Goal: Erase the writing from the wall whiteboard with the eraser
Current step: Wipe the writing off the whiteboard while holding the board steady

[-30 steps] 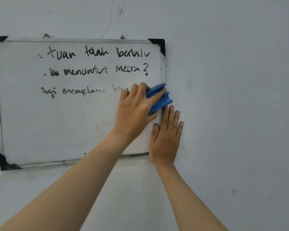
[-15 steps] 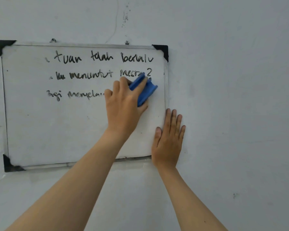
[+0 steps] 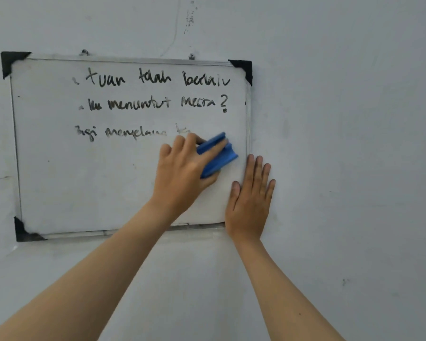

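A small whiteboard [image 3: 84, 183] with black corner caps hangs on the wall. Three lines of black handwriting [image 3: 155, 103] fill its upper half; the right end of the third line is smeared away. My left hand [image 3: 182, 175] grips a blue eraser [image 3: 218, 155] and presses it against the board near the right edge, just below the third line. My right hand [image 3: 251, 200] lies flat, fingers together, over the board's lower right edge and the wall beside it.
The wall [image 3: 342, 143] around the board is plain pale grey with a few marks. Two small hooks [image 3: 191, 56] hold the board's top rail. The lower right corner cap is hidden under my right hand.
My left hand swept the eraser up and left to the second line, then back down and right to the third line's end. My right hand stayed put.
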